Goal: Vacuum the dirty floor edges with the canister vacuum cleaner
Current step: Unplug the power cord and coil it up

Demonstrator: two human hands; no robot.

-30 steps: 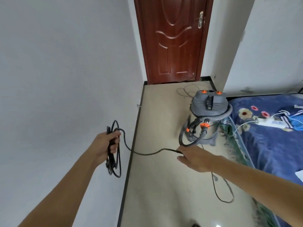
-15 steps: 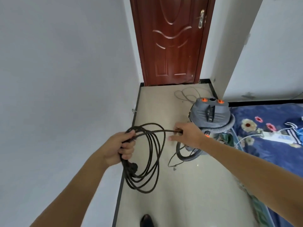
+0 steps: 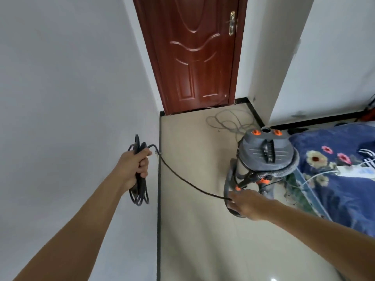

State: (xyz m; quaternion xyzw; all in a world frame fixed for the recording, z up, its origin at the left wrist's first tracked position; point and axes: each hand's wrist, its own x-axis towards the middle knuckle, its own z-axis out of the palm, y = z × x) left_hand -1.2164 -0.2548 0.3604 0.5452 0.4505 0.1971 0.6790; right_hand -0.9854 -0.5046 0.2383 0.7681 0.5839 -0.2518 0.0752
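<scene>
The grey canister vacuum (image 3: 265, 153) with orange knobs stands on the beige floor at the right, beside the bed, its grey hose (image 3: 228, 179) looped in front of it. My left hand (image 3: 134, 167) is closed around a hanging bundle of coiled black power cord (image 3: 140, 191) near the left wall. One strand of that cord runs taut down and right to my right hand (image 3: 246, 203), which pinches it just in front of the vacuum's hose loop.
A dark skirting line (image 3: 158, 209) marks the floor edge along the white left wall. A closed red-brown door (image 3: 194, 57) ends the corridor. A thin grey cable (image 3: 227, 121) lies on the floor near it. A blue flowered bed cover (image 3: 334, 169) fills the right.
My hands have moved apart again: the right hand has slid down along the cord toward the vacuum's hose, pulling a strand taut. The loops in my left hand hang tighter and narrower.
</scene>
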